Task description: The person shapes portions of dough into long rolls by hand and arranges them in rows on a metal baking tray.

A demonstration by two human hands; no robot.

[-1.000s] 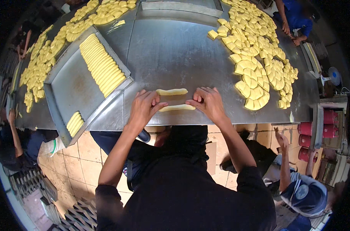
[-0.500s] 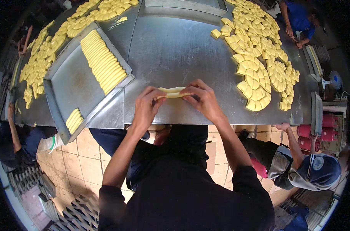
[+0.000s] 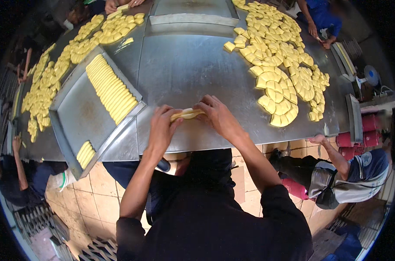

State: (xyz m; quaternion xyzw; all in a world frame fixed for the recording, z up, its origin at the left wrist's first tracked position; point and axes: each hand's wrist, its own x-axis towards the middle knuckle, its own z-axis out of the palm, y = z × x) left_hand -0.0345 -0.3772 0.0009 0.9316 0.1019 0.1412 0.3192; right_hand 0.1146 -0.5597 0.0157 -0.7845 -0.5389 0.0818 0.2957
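Note:
A short strip of yellow dough (image 3: 188, 115) is stretched between my two hands, just above the metal table near its front edge. My left hand (image 3: 163, 125) pinches its left end, and my right hand (image 3: 217, 115) pinches the right end. To the left, a shallow metal tray (image 3: 71, 106) lies at an angle, overhanging the front edge. Inside it, a long row of dough sticks (image 3: 110, 89) runs along the right side, and several more dough sticks (image 3: 85, 154) sit in the near corner.
Many cut dough pieces (image 3: 273, 93) cover the table's right side; another spread of dough pieces (image 3: 78, 51) lies at left. A second metal tray (image 3: 193, 19) stands at the far side. A co-worker's hand (image 3: 318, 139) rests on the front edge at right. Red cylinders (image 3: 370, 123) stand beyond.
The view has shifted slightly. The dough between my hands showed two parallel strands and now looks like a single, twisted strip. A co-worker's hands have come into view at the far left.

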